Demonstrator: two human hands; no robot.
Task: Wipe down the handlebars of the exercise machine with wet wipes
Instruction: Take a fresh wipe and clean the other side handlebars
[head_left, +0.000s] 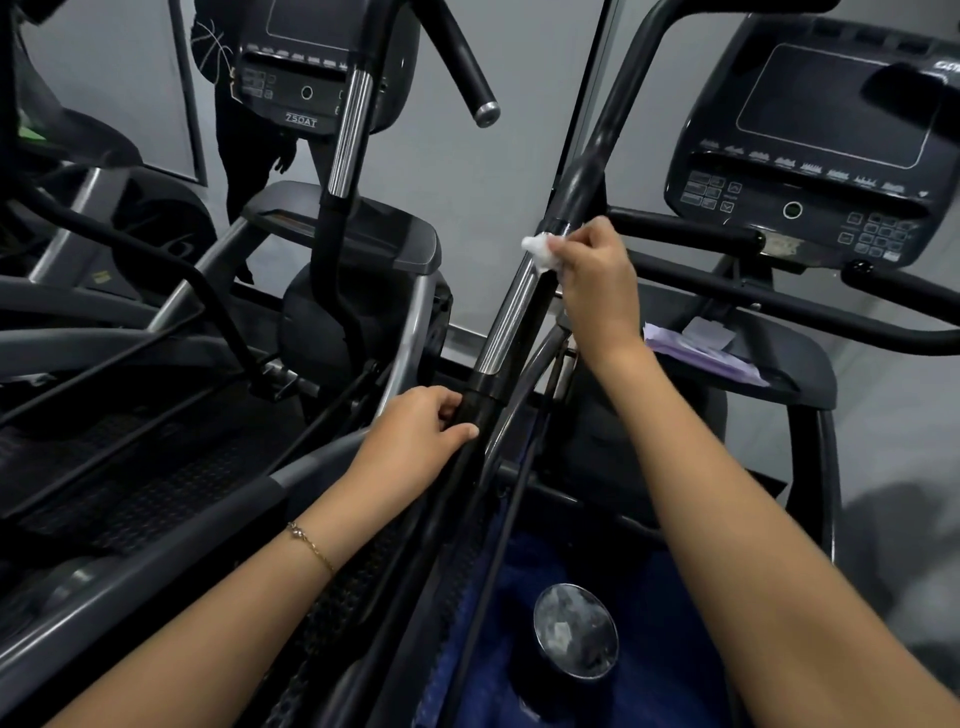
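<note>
A long handlebar (511, 317) of black rubber and chrome runs up the middle of the head view. My right hand (597, 275) pinches a crumpled white wet wipe (540, 249) and presses it against the bar where the chrome meets the upper black grip. Lower down, my left hand (423, 436) grips the black section of the same bar, thumb across it. A bracelet sits on the left wrist.
The machine's console (826, 145) is at upper right, with a purple wipe packet (706, 353) on the ledge below it. A second machine with its own handlebar (348, 135) stands at left, and a person in dark clothes behind it. A round metal lid (575, 631) lies low.
</note>
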